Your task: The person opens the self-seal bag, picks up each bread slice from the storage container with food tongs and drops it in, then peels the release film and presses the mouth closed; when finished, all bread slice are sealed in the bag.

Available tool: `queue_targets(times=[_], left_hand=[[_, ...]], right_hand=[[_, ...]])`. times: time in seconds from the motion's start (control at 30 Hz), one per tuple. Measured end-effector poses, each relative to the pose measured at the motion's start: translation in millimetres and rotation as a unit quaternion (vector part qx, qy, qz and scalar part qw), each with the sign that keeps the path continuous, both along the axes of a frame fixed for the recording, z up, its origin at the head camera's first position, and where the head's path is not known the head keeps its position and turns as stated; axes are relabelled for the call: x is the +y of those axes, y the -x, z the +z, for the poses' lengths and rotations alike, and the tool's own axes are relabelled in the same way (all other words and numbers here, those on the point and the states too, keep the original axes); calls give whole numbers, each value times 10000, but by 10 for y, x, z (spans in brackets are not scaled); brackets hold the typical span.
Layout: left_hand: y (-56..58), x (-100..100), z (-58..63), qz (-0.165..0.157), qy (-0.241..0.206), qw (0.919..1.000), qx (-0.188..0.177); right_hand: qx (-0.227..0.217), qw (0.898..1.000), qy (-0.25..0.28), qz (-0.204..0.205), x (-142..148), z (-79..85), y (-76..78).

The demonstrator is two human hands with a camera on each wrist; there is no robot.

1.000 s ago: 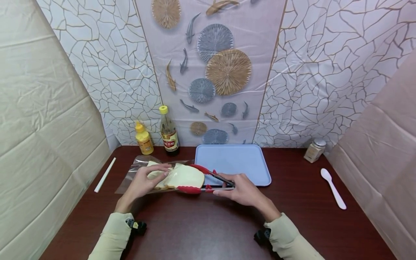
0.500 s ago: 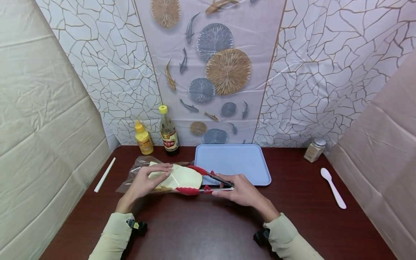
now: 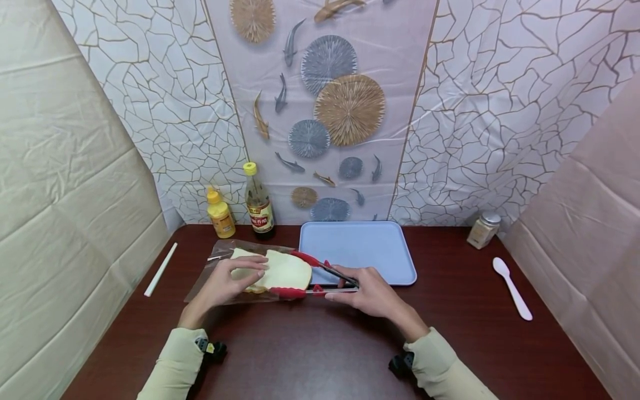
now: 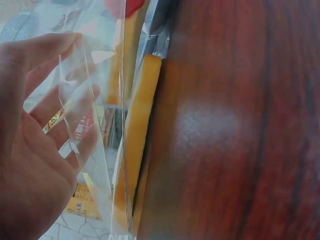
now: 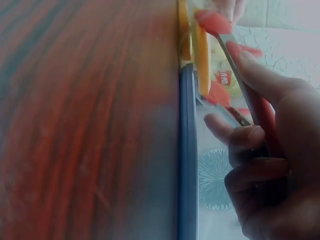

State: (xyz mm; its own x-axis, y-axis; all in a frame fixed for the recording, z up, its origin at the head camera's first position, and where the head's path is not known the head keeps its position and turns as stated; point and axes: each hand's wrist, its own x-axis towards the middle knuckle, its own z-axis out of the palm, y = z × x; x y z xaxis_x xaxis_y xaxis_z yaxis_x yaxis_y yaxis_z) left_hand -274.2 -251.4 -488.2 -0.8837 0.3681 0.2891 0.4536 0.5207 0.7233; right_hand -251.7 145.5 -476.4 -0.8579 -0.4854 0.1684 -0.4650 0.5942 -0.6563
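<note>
My right hand (image 3: 370,291) holds red-tipped metal tongs (image 3: 332,270), fingers curled round their arms. The tongs' red tips straddle the near and far edges of a bread slice (image 3: 287,270), which lies flat at the mouth of a clear plastic bag (image 3: 215,272). More bread (image 4: 137,135) is inside the bag, partly hidden by my left hand (image 3: 232,280). That hand holds up the bag's upper film, its thumb and fingers bent; in the left wrist view several fingers show through the film. The right wrist view has the tongs (image 5: 250,85) at the slice's edge.
A blue tray (image 3: 357,250) lies behind the tongs, its near left corner by the slice. A yellow squeeze bottle (image 3: 221,216) and a dark sauce bottle (image 3: 260,208) stand behind the bag. A white stick (image 3: 161,269) lies left; a spice jar (image 3: 484,230) and white spoon (image 3: 513,289) are right.
The tongs and the slice have shifted slightly left, with the slice at the bag's mouth. My left hand and the bag's left end have moved a little to the right.
</note>
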Motion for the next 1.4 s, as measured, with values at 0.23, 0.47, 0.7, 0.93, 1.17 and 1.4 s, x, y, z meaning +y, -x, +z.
queue_targets(times=[0.23, 0.47, 0.7, 0.93, 1.17, 1.4], left_hand=[[2, 18, 14, -97, -15, 9999, 138], [-29, 24, 54, -90, -15, 9999, 120], [-23, 9, 42, 94, 55, 9999, 109], [-4, 2, 43, 279, -37, 9991, 312], [-3, -35, 41, 301, -31, 9994, 184], [-5, -47, 28, 337, 164, 9990, -232]], right_hand=[[226, 9997, -81, 107, -26, -17, -6], [80, 9999, -77, 47, -142, -42, 5], [211, 9997, -91, -68, -312, -52, 58], [158, 9999, 22, 43, -432, -69, 119], [-33, 9997, 239, 82, -438, -81, 133], [142, 9996, 252, -73, -427, -104, 140]])
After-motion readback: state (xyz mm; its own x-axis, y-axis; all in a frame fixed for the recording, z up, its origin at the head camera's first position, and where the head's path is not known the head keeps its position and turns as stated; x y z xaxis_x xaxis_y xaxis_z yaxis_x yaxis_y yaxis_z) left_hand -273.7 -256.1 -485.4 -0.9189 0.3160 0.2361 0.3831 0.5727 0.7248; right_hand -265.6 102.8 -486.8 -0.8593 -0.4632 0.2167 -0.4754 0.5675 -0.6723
